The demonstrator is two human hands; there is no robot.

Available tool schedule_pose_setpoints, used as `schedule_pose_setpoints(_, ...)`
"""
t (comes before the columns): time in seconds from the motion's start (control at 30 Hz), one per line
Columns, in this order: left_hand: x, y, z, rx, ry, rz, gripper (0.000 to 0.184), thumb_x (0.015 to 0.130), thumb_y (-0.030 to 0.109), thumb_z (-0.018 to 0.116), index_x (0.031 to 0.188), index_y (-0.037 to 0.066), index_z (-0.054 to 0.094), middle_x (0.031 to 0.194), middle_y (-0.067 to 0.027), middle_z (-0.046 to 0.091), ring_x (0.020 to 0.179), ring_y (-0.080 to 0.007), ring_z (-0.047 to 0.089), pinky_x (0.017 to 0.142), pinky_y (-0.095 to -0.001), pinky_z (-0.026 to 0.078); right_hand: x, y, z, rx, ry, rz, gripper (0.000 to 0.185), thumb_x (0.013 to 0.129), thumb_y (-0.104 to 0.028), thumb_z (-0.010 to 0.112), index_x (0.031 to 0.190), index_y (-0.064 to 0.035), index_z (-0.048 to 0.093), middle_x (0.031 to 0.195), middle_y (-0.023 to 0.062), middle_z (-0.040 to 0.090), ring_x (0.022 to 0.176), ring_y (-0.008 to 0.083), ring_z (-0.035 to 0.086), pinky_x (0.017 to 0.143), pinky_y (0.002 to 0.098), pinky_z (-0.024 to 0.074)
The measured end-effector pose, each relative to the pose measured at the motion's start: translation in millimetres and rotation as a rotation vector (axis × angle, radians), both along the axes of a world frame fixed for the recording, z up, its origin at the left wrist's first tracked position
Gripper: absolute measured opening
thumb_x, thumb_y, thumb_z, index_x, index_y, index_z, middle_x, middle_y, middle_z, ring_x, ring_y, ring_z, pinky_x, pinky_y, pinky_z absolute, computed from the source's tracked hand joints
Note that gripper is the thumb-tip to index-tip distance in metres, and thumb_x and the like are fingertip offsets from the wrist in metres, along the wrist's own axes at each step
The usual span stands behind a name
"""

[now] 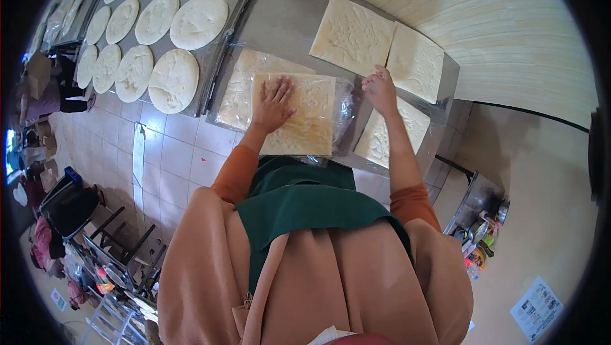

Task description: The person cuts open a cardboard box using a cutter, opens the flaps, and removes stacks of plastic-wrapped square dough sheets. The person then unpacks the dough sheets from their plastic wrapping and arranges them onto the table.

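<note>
My left hand (274,104) lies flat, fingers spread, on a square flatbread (309,122) in a clear plastic bag. Loose plastic (344,108) bunches at the bag's right side. Partly beneath it, to the left, is another square flatbread (233,98), also under plastic. My right hand (381,92) hovers to the right with its fingers loosely bent and apart, and nothing shows in it. Around that hand lie three bare square flatbreads: one at the back (353,34), one at the far right (417,62) and one nearer me (400,130), partly covered by my forearm.
A metal tray (280,11) carries the square breads. To its left, another tray (205,58) holds several rows of round flatbreads (173,81). A wood-patterned wall (509,46) borders the back right. Chairs (121,237) and people sit on the tiled floor's far left.
</note>
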State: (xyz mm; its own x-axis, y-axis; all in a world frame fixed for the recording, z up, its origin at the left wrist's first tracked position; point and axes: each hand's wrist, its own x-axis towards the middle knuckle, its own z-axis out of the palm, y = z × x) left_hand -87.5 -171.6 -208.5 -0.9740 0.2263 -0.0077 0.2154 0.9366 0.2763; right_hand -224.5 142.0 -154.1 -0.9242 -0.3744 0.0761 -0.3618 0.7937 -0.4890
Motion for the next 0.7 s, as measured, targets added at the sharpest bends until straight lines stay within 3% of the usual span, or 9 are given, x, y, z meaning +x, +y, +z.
schedule_pose_setpoints(0.03,3,5,5,0.011,-0.009,0.008,0.074,0.092,0.050,0.047,0.152,0.015,0.024,0.160,-0.0045,0.016,0.148,-0.0249,0.009,0.117,-0.0566,0.001,13,-6,2,0.079,0.114,-0.050,0.025,0.075,-0.011,0.067,0.100,-0.0100,0.068,0.113,0.0138,0.063,0.113,0.0291,0.057,0.095,0.0398,0.0454)
schedule_pose_setpoints(0.07,6,10,9,0.020,-0.019,0.013,0.074,0.092,0.049,0.048,0.153,0.014,0.022,0.160,-0.0052,0.016,0.148,-0.0263,0.009,0.116,-0.0575,0.000,28,-26,12,0.072,0.173,0.018,0.035,0.077,-0.008,0.064,0.112,-0.0107,0.064,0.128,0.0163,0.056,0.121,0.0304,0.052,0.099,0.0436,0.0424)
schedule_pose_setpoints(0.13,15,21,16,0.001,-0.053,-0.037,0.075,0.092,0.049,0.048,0.152,0.014,0.023,0.160,-0.0060,0.016,0.149,-0.0273,0.007,0.116,-0.0589,0.000,57,-52,-21,0.004,-0.061,0.320,0.037,0.073,-0.007,0.065,0.109,-0.0125,0.063,0.119,0.0124,0.059,0.115,0.0298,0.053,0.095,0.0441,0.0441)
schedule_pose_setpoints(0.23,24,21,13,-0.029,-0.102,-0.069,0.076,0.091,0.049,0.049,0.152,0.013,0.024,0.160,-0.0076,0.015,0.149,-0.0281,0.006,0.114,-0.0614,-0.001,93,-47,-5,0.178,-0.172,0.719,0.024,0.069,-0.007,0.065,0.092,-0.0141,0.066,0.097,0.0091,0.062,0.101,0.0288,0.057,0.088,0.0436,0.0463)
schedule_pose_setpoints(0.33,24,11,9,-0.029,-0.092,-0.086,0.076,0.090,0.049,0.050,0.152,0.013,0.023,0.160,-0.0084,0.015,0.149,-0.0291,0.005,0.114,-0.0629,-0.001,79,22,-29,0.189,-0.105,0.663,0.007,0.068,-0.010,0.065,0.074,-0.0141,0.064,0.080,0.0064,0.059,0.088,0.0273,0.058,0.078,0.0424,0.0476)
schedule_pose_setpoints(0.43,27,21,9,-0.006,-0.062,-0.113,0.071,0.089,0.049,0.053,0.148,0.014,0.034,0.160,-0.0071,0.016,0.148,-0.0298,0.007,0.113,-0.0639,0.000,84,52,-7,0.346,-0.100,0.367,0.005,0.067,-0.009,0.064,0.066,-0.0138,0.063,0.080,0.0063,0.061,0.084,0.0275,0.058,0.072,0.0407,0.0478)
schedule_pose_setpoints(0.57,28,49,19,0.000,-0.080,-0.295,0.044,0.086,0.042,0.060,0.120,0.015,0.061,0.154,-0.0023,0.031,0.148,-0.0312,0.012,0.114,-0.0648,0.003,118,2,-8,-0.364,-0.611,-0.189,0.008,0.081,-0.013,0.064,0.085,-0.0069,0.068,0.090,0.0087,0.067,0.087,0.0294,0.064,0.076,0.0398,0.0513)
schedule_pose_setpoints(0.7,33,55,13,0.094,0.041,-0.243,0.019,0.084,0.031,0.065,0.094,0.015,0.063,0.136,0.0004,0.049,0.142,-0.0259,0.028,0.112,-0.0672,0.005,146,-37,-67,-0.328,-0.435,-0.474,0.020,0.083,-0.021,0.066,0.089,-0.0023,0.067,0.087,0.0112,0.068,0.082,0.0278,0.067,0.073,0.0385,0.0529)
